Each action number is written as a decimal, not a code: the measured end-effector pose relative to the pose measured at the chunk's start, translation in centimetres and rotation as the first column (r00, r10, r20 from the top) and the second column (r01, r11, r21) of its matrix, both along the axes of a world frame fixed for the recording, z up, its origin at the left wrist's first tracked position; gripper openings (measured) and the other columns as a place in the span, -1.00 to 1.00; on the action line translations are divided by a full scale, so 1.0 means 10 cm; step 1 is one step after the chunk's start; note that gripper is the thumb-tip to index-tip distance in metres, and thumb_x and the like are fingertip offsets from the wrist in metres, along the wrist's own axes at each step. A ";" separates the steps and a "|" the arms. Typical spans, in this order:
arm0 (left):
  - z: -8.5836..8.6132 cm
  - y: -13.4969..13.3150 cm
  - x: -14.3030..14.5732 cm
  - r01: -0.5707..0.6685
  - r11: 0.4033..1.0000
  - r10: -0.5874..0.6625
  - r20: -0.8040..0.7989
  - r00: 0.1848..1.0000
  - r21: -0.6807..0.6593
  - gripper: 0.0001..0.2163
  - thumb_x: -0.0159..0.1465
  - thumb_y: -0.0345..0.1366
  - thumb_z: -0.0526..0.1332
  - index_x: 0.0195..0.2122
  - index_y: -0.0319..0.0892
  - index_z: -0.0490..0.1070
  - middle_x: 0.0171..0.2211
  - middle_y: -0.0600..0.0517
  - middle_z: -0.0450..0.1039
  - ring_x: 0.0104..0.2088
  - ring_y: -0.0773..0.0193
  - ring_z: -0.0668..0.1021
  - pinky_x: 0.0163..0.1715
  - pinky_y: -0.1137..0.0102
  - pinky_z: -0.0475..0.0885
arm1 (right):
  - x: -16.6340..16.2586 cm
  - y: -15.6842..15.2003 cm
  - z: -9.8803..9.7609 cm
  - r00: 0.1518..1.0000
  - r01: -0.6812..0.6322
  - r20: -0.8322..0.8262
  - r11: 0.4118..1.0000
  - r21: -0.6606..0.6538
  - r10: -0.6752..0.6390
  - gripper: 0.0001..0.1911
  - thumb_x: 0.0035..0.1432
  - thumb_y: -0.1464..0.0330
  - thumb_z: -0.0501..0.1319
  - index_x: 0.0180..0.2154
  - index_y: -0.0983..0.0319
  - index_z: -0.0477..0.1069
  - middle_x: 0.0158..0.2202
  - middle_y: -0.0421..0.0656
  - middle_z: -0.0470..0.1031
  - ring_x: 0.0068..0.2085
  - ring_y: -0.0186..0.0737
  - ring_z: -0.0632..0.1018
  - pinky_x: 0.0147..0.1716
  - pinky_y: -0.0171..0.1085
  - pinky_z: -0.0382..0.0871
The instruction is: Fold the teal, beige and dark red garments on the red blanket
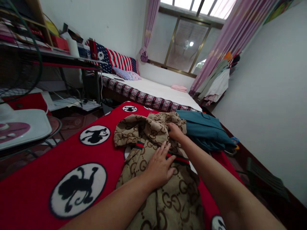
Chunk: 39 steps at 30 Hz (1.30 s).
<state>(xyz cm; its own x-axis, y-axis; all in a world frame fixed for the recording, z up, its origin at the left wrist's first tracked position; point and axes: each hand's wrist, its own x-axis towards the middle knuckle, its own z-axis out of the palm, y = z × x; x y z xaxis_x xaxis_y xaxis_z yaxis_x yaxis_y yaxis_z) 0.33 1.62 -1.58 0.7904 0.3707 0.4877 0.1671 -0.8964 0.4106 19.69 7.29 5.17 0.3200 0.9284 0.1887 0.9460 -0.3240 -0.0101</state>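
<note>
Beneath the flat left hand (160, 167), a patterned garment (143, 161) on a red blanket (115, 163) is pressed, apparently for steadiness, while its far end seems pinched by the right hand (174, 131).

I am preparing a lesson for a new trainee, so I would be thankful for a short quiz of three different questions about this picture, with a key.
1. Which hand lies flat on the patterned garment? A) left; B) right; C) neither.
2. True or false: in the picture, the teal clothing lies to the right of the patterned garment.
3. Fill in the colour: the striped band on the patterned garment is green and ____.

Key: 1. A, the left hand. 2. True. 3. Red.
</note>
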 end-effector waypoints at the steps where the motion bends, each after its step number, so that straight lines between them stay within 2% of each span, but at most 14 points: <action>1: 0.01 0.00 0.00 -0.001 1.000 0.001 0.007 1.000 -0.007 -0.57 0.20 -0.23 0.27 0.10 -0.15 0.40 0.35 -0.22 -0.02 0.37 -0.12 -0.01 0.28 -0.02 0.10 | -0.05 -0.07 0.03 1.000 -0.006 0.000 0.999 0.043 0.006 -0.59 0.19 0.50 0.08 0.08 0.28 0.39 0.10 -0.01 0.43 0.05 -0.13 0.46 0.02 -0.28 0.27; 5: 0.05 0.01 0.00 -0.006 0.999 0.008 0.068 0.998 -0.031 -0.67 0.20 -0.26 0.26 0.00 -0.18 0.47 0.29 -0.18 0.15 0.34 -0.10 0.09 0.27 0.00 0.15 | -0.19 -0.41 -0.17 0.991 -0.066 -0.098 0.969 0.238 0.091 -0.61 0.34 0.32 -0.06 0.03 0.19 0.44 0.05 -0.08 0.49 0.04 -0.13 0.49 0.05 -0.22 0.27; 8: 0.07 0.05 0.00 -0.004 0.997 0.012 0.112 0.994 -0.074 -0.79 0.23 -0.36 0.19 -0.13 -0.17 0.53 0.14 -0.10 0.38 0.28 -0.01 0.25 0.25 0.09 0.24 | -0.16 -0.53 -0.41 0.958 -0.073 -0.263 0.984 0.164 0.115 -0.55 0.35 0.34 -0.13 0.10 0.20 0.41 0.15 -0.13 0.43 0.15 -0.23 0.43 0.11 -0.28 0.25; 11: 0.08 0.09 0.00 -0.001 0.994 0.019 0.161 0.987 -0.110 -0.78 0.23 -0.45 0.13 -0.19 -0.16 0.55 0.03 -0.04 0.49 0.23 0.07 0.34 0.22 0.17 0.31 | -0.12 -0.53 -0.45 0.946 -0.063 -0.311 0.994 0.087 0.088 -0.56 0.33 0.36 -0.08 0.13 0.21 0.38 0.20 -0.16 0.38 0.19 -0.25 0.39 0.14 -0.30 0.23; 15: 0.07 0.14 -0.01 -0.003 0.990 0.033 0.211 0.977 -0.142 -0.75 0.19 -0.50 0.14 -0.22 -0.15 0.57 -0.04 -0.01 0.53 0.19 0.11 0.39 0.20 0.18 0.34 | -0.28 -0.62 -0.27 0.955 0.040 -0.297 0.997 0.068 -0.018 -0.57 0.25 0.41 0.01 0.10 0.24 0.41 0.11 -0.06 0.47 0.11 -0.12 0.47 0.10 -0.22 0.27; 17: 0.06 0.16 -0.01 0.008 0.989 0.027 0.228 0.973 -0.149 -0.73 0.17 -0.52 0.13 -0.22 -0.16 0.57 -0.05 -0.02 0.54 0.18 0.12 0.41 0.20 0.19 0.34 | -0.45 -0.76 -0.23 0.961 0.107 -0.266 0.988 0.109 -0.075 -0.53 0.23 0.42 0.00 0.15 0.27 0.34 0.17 0.00 0.40 0.16 -0.05 0.42 0.14 -0.12 0.22; 22: 0.05 0.19 0.01 -0.005 0.978 0.063 0.271 0.960 -0.208 -0.70 0.12 -0.59 0.10 -0.27 -0.20 0.57 -0.15 -0.02 0.59 0.09 0.18 0.48 0.18 0.25 0.36 | -0.82 -1.12 -0.49 0.967 0.159 -0.220 0.977 0.143 -0.125 -0.46 0.35 0.24 -0.12 0.31 0.22 0.08 0.35 -0.05 0.10 0.35 -0.02 0.11 0.25 0.15 -0.04; 25: 0.10 0.22 -0.03 -0.059 0.960 0.139 0.284 0.949 -0.274 -0.70 0.09 -0.62 0.09 -0.35 -0.18 0.56 -0.25 -0.01 0.60 -0.07 0.21 0.56 0.07 0.28 0.44 | -0.88 -1.19 -0.64 0.964 0.155 -0.233 0.984 0.084 -0.132 -0.43 0.37 0.17 -0.14 0.34 0.18 0.00 0.38 -0.07 0.02 0.37 -0.03 0.05 0.25 0.18 -0.08; 28: 0.21 0.34 -0.19 -0.171 0.942 0.271 0.355 0.895 -0.289 -0.70 0.13 -0.59 0.06 -0.31 -0.15 0.53 -0.25 0.00 0.55 -0.16 0.24 0.57 -0.04 0.32 0.47 | -0.87 -1.18 -0.66 0.960 0.166 -0.244 0.982 0.088 -0.140 -0.41 0.37 0.14 -0.12 0.34 0.17 -0.01 0.37 -0.07 0.02 0.37 -0.03 0.05 0.26 0.17 -0.09; 31: 0.31 0.63 -0.51 -0.466 0.841 0.541 0.449 0.711 -0.276 -0.71 0.18 -0.51 0.08 -0.13 -0.14 0.47 -0.09 -0.07 0.45 -0.01 0.18 0.50 0.06 0.27 0.39 | -0.87 -1.18 -0.64 0.954 0.168 -0.270 0.979 0.115 -0.132 -0.41 0.36 0.13 -0.11 0.34 0.16 0.00 0.37 -0.07 0.03 0.37 -0.04 0.06 0.27 0.15 -0.09; 33: 0.33 0.90 -0.75 -0.661 0.682 0.724 0.412 0.553 -0.313 -0.65 0.17 -0.44 0.15 0.01 -0.19 0.37 0.03 -0.16 0.39 0.11 0.07 0.41 0.14 0.19 0.29 | -0.88 -1.19 -0.63 0.950 0.167 -0.289 0.977 0.136 -0.122 -0.42 0.36 0.13 -0.09 0.34 0.14 0.01 0.37 -0.08 0.04 0.37 -0.05 0.06 0.27 0.15 -0.09; 35: 0.32 1.18 -0.96 -0.762 0.518 0.856 0.224 0.467 -0.390 -0.47 0.13 -0.29 0.26 0.13 -0.29 0.25 0.08 -0.27 0.36 0.15 -0.08 0.38 0.13 0.10 0.27 | -0.88 -1.20 -0.64 0.946 0.168 -0.305 0.972 0.163 -0.112 -0.43 0.35 0.14 -0.07 0.32 0.14 0.04 0.36 -0.08 0.06 0.36 -0.06 0.07 0.27 0.14 -0.08; 37: 0.29 1.40 -1.10 -0.765 0.442 0.869 0.014 0.494 -0.469 -0.28 0.07 -0.15 0.34 0.20 -0.35 0.14 0.01 -0.30 0.44 0.10 -0.13 0.44 0.04 0.10 0.33 | -0.87 -1.20 -0.65 0.941 0.169 -0.322 0.966 0.196 -0.099 -0.44 0.35 0.15 -0.05 0.31 0.17 0.09 0.35 -0.06 0.10 0.35 -0.06 0.10 0.27 0.12 -0.06; 39: 0.29 1.54 -1.15 -0.723 0.443 0.816 -0.097 0.571 -0.531 -0.26 0.04 -0.13 0.36 0.20 -0.33 0.16 -0.10 -0.23 0.52 0.03 -0.08 0.50 -0.03 0.18 0.39 | -0.86 -1.20 -0.67 0.936 0.172 -0.341 0.958 0.229 -0.086 -0.45 0.34 0.16 -0.03 0.28 0.20 0.13 0.33 -0.05 0.13 0.34 -0.06 0.13 0.26 0.11 -0.04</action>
